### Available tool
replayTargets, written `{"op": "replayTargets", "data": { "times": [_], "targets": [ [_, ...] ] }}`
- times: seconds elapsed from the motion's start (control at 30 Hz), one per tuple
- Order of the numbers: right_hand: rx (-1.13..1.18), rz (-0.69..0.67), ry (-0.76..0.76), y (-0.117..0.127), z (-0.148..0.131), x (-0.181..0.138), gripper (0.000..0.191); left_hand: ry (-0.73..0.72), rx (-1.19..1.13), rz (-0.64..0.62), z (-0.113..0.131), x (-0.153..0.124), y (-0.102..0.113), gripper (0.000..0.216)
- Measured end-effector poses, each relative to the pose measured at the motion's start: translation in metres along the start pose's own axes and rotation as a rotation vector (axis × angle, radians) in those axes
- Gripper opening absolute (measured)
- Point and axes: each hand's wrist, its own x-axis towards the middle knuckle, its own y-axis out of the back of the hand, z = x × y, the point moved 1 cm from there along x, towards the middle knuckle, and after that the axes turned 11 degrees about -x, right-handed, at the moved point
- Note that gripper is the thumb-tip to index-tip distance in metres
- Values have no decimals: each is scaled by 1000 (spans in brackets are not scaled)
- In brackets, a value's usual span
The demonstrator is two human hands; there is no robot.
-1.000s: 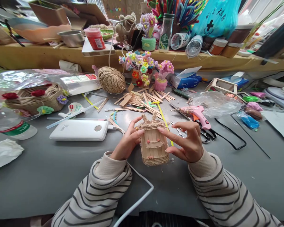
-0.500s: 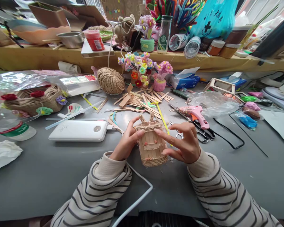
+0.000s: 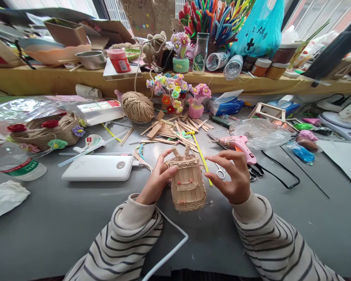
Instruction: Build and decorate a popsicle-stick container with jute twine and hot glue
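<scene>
My left hand [image 3: 158,177] grips the upper left side of a small craft-stick backpack [image 3: 188,187], its thumb on the front. Twine wraps the backpack's rim and base, small pinkish dots sit on its front, and two twine-wrapped pieces stick up at the top. To the right of it is my right hand [image 3: 229,175], fingers apart and curved, holding nothing. Small scissors [image 3: 220,171] lie just behind the right fingertips, near a yellow strip [image 3: 201,156]. The backpack's back side is hidden.
Behind the hands lie scattered craft sticks [image 3: 169,130] and a ball of twine [image 3: 138,107]. A white power bank [image 3: 97,168] is on the left, its cable running toward me. To the right are a pink glue gun [image 3: 240,145] and a plastic bag [image 3: 260,132].
My right hand has come off the front of the backpack and moved slightly right, fingers now apart. My left hand still holds the backpack. The view has tilted up a little.
</scene>
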Motion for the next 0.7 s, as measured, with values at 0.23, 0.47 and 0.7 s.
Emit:
{"op": "replayTargets", "data": {
  "times": [0.23,0.47,0.7],
  "targets": [
    [113,-114,-124,-4,-3,9,28,-93,58,-62,3,3,1,76],
    [181,-129,-102,-6,-3,17,22,-155,116,-136,7,4,-2,79],
    [223,-103,-83,-7,-2,21,21,-165,167,-135,9,0,-6,83]
  ]
}}
